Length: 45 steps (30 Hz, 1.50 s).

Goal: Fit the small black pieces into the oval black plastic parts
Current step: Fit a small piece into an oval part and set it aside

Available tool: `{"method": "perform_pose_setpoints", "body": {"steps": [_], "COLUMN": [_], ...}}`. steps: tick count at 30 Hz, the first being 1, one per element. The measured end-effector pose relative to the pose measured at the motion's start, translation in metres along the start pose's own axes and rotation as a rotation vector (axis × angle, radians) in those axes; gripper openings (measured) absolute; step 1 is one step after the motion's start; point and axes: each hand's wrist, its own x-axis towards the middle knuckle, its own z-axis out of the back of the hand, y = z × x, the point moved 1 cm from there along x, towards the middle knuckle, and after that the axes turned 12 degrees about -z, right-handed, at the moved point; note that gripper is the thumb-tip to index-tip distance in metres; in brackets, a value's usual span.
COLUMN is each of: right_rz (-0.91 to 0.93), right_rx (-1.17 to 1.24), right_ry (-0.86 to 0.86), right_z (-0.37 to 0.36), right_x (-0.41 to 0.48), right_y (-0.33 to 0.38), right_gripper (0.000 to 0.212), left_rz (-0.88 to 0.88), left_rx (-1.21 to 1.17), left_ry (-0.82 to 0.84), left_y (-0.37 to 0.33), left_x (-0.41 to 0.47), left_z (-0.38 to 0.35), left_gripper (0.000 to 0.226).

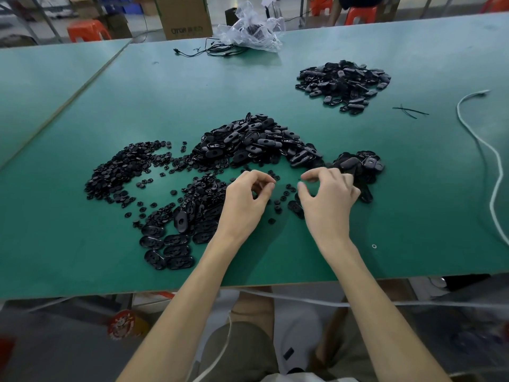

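Small round black pieces (pixel 121 172) lie in a wide heap at the left, with strays scattered toward the centre. Oval black plastic parts (pixel 256 142) are piled in the middle, and a smaller cluster (pixel 358 164) lies to the right. More ovals (pixel 170 244) lie flat near the front left. My left hand (pixel 245 202) hovers over the scattered pieces with its fingers curled against the thumb, and something small and dark shows between them. My right hand (pixel 327 199) is beside it, thumb and forefinger curved apart with nothing between. An oval part (pixel 294 206) lies just under its thumb.
A further heap of oval parts (pixel 344 84) sits at the back right of the green table (pixel 82 257). A crumpled clear bag (pixel 250 28) and black cables (pixel 209 49) lie at the far edge. A white cord (pixel 493 155) runs down the right side, near black ties (pixel 410 110).
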Motion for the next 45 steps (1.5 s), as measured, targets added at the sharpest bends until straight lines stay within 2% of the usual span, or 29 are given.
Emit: {"method": "perform_pose_setpoints", "body": {"steps": [3,7,14,16,19,24,31,34,37,41,45], "right_rz": [0.009,0.001,0.023,0.030,0.066,0.030,-0.015,0.004,-0.030,-0.087,-0.076], "right_rx": [-0.123,-0.128,0.081,0.084,-0.050,-0.050,0.240,0.357,0.470,0.523,0.467], "right_ry": [0.080,0.091,0.082,0.106,0.145,0.184,0.224,0.155,0.091,0.032,0.078], "right_z": [-0.004,-0.003,0.001,0.000,-0.002,-0.003,0.002,0.005,0.008,0.012,0.009], "right_x": [-0.002,-0.001,-0.001,-0.001,-0.002,-0.002,-0.001,-0.001,0.000,0.003,0.004], "right_y": [0.001,0.001,0.003,0.002,0.001,0.000,0.001,0.004,0.002,-0.002,-0.002], "right_gripper": [0.024,0.024,0.012,0.017,0.031,0.031,0.020,0.006,0.002,0.012,0.037], "left_rz": [0.003,0.008,-0.001,0.001,0.005,0.012,0.001,0.006,0.012,0.016,0.007], "left_rx": [-0.002,-0.009,0.013,0.012,0.005,0.003,0.010,0.006,-0.005,-0.011,-0.004], "left_ry": [-0.005,-0.002,-0.004,-0.004,-0.007,-0.005,-0.005,-0.008,-0.011,-0.005,-0.006], "left_y": [0.001,0.001,0.000,0.000,0.000,0.001,0.000,0.000,0.000,0.000,0.001], "left_x": [0.000,0.000,0.000,0.000,-0.001,-0.001,-0.001,-0.001,-0.001,-0.001,-0.001], "left_z": [0.000,0.001,0.001,0.001,0.001,0.001,0.000,0.001,0.001,0.001,0.001], "left_gripper": [0.004,0.004,0.005,0.005,0.005,0.004,0.004,0.005,0.005,0.005,0.004]}}
